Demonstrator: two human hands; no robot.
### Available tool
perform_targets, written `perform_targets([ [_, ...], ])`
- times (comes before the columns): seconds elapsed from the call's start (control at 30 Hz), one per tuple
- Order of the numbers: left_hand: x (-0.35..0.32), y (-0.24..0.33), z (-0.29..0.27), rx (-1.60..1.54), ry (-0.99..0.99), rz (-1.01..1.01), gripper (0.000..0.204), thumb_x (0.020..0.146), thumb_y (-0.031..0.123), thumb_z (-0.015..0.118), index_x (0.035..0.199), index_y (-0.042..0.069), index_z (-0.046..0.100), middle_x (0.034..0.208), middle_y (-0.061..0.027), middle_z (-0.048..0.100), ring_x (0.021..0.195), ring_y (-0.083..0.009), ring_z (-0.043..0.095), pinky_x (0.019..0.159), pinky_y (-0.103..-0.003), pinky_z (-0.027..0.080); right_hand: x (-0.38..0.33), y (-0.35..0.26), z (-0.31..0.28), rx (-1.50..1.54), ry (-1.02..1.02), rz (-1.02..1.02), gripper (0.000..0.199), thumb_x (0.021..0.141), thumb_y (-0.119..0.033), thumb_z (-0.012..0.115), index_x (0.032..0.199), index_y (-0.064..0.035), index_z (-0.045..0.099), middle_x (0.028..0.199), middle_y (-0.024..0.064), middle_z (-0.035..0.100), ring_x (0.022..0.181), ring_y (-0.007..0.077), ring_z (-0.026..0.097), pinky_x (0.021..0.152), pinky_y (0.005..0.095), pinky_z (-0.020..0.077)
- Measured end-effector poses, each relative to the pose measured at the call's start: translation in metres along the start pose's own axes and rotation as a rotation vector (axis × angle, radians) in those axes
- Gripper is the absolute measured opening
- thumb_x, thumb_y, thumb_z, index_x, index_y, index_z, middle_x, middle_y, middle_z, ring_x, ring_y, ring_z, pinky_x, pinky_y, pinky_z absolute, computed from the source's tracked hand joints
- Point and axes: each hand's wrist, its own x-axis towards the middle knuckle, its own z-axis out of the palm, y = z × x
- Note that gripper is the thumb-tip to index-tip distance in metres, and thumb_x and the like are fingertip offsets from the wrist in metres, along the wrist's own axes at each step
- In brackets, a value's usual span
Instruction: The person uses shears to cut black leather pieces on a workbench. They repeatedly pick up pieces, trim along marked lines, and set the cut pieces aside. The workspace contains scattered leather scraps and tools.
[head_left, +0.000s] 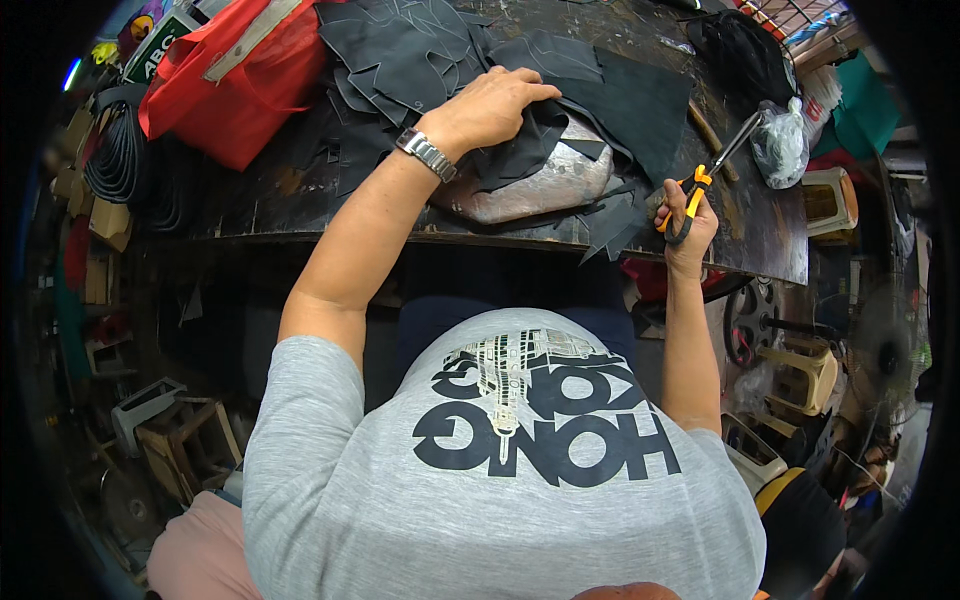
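The left hand (495, 105) is laid flat, fingers spread and closed on nothing, on a pile of black cut pieces (520, 150) at the upper centre of the frame. The pieces are draped over a rounded, pale grey block (550, 185) resting on the dark surface (280, 200). The right hand (690, 225), at centre right, is closed around the orange-and-black handles of a pair of scissors (715, 165), whose blades are pointed up and to the right, away from the pile. Whether the blades are fully shut cannot be told at this size; they appear nearly closed.

A red bag (235, 85) is set at the upper left, and a knotted clear plastic bag (780, 145) at the upper right.

Risk is judged as follows: the loose top pieces may slide off the curved block if the pressing palm is lifted, and scraps (610, 225) overhanging the near edge may drop to the floor.
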Motion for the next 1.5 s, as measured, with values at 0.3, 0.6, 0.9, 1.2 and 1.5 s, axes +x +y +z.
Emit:
perform_targets([
  [0.3,0.021,-0.013,-0.022,-0.567,0.093,-0.123,0.034,0.089,0.029,0.073,0.118,0.010,0.071,0.091,-0.0100,0.074,0.079,-0.0116,0.070,0.073,-0.023,0.054,-0.002,-0.002,0.002,-0.013,-0.007,-0.014,0.024,0.084,-0.022,0.080,0.088,-0.0032,0.065,0.066,-0.0025,0.059,0.053,0.0041,0.055,0.047,0.0182,0.0452],
  [0.6,-0.019,-0.013,0.017,-1.200,0.310,-0.356,0.067,0.099,0.016,0.053,0.154,0.004,0.017,0.126,-0.0152,0.060,0.100,-0.0174,0.062,0.094,-0.035,0.052,-0.004,0.000,0.002,-0.003,-0.005,-0.020,0.024,0.084,-0.023,0.080,0.087,-0.0041,0.066,0.065,-0.0021,0.059,0.053,0.0046,0.056,0.049,0.0179,0.0466],
  [0.9,-0.022,0.009,0.002,-1.019,0.179,-0.265,0.056,0.084,0.007,0.072,0.137,0.003,0.053,0.091,-0.0076,0.071,0.079,-0.0091,0.063,0.072,-0.023,0.054,-0.007,-0.002,0.005,-0.027,0.003,-0.042,0.023,0.085,-0.021,0.079,0.089,-0.0026,0.067,0.065,-0.0017,0.059,0.053,0.0053,0.056,0.049,0.0189,0.0459],
  [1.2,0.021,0.025,0.011,-1.514,0.167,-0.348,0.060,0.096,0.034,0.057,0.147,0.009,0.039,0.136,-0.0158,0.050,0.117,-0.0275,0.056,0.098,-0.042,0.046,-0.005,0.000,0.003,-0.033,0.000,-0.054,0.025,0.084,-0.023,0.080,0.087,-0.0030,0.066,0.065,-0.0021,0.059,0.054,0.0053,0.056,0.049,0.0187,0.0464],
  [1.5,-0.054,0.050,0.029,-0.085,0.403,-0.078,0.040,0.076,0.026,0.080,0.107,0.002,0.070,0.099,-0.0142,0.067,0.087,-0.0293,0.065,0.080,-0.039,0.052,-0.009,-0.004,0.005,-0.044,-0.004,-0.041,0.023,0.084,-0.020,0.080,0.087,-0.0030,0.066,0.067,-0.0016,0.059,0.054,0.0053,0.055,0.050,0.0191,0.0450],
])
